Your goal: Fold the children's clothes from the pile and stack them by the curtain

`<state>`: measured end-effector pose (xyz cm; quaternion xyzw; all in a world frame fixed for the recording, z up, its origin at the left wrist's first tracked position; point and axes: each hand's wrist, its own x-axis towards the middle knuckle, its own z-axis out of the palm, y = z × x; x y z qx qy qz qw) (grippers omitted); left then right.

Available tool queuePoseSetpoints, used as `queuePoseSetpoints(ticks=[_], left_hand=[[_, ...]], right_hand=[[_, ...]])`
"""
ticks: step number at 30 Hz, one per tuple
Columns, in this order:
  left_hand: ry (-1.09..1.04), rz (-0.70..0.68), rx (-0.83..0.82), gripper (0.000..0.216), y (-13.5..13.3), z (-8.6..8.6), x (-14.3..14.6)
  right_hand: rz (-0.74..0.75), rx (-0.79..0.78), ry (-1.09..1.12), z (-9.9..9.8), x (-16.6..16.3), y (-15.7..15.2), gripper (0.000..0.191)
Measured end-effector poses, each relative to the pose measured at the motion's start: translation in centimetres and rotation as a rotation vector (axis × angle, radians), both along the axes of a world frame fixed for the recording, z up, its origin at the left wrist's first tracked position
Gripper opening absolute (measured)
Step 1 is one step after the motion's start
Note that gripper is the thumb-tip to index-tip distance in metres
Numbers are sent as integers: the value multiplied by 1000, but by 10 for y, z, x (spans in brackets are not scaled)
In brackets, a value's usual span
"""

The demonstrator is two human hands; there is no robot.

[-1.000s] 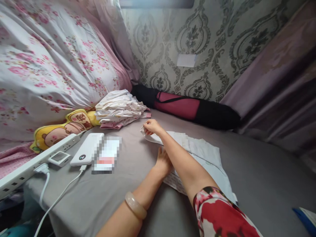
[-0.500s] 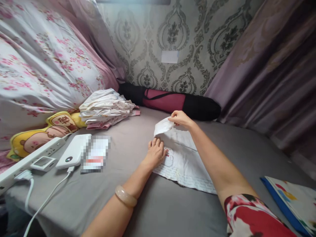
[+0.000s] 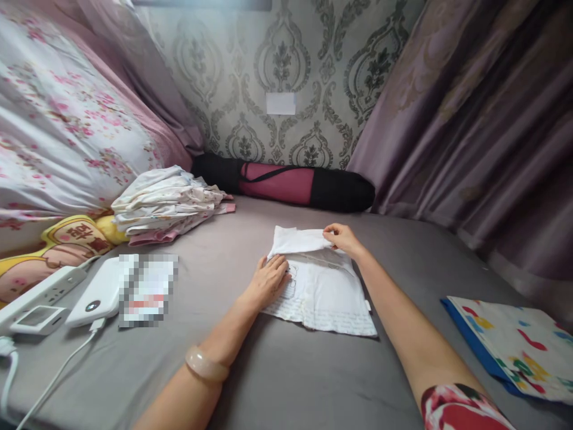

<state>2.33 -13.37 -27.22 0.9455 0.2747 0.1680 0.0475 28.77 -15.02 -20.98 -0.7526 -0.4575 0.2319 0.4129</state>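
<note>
A small white garment (image 3: 333,298) with printed lettering and a little drawing lies flat on the grey sheet; it looks like a child's shirt. My left hand (image 3: 270,279) rests flat on its left side, fingers stretched out. Between the thumb and fingers of my right hand (image 3: 342,237) is the edge of a white flap (image 3: 299,240) of the same garment, slightly raised and turned over its far part. Whether that flap is a sleeve I cannot tell.
A pile of folded clothes (image 3: 170,203) lies at the left, near a yellow cushion (image 3: 58,251), power strip (image 3: 54,292) and white power bank (image 3: 102,292). A black and maroon roll bag (image 3: 282,184) lies by the wall. A colourful folded cloth (image 3: 514,340) lies right.
My right hand has drawn the flap to the right and lowered it over the garment. My left hand stays on the left side. The view has turned slightly right.
</note>
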Motion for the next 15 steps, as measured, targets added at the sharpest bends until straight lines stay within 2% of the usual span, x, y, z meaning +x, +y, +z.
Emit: queuePoseSetpoints(ticks=[4,8,12,15], left_hand=[[-6,-14,-7,24,-1,3,0],[-10,33,-24,28,-1,3,0],[-5,74,-32,29,-2,3,0],[-15,64,-20,28,-4,5,-1]], right_hand=[[-25,-59,-69,-24,9,-10,17],[-24,-116,-202,-40,16,-16,24],[-18,-130,-327,-43,14,-22,27],[-51,-154,-491,-38,-1,-28,32]])
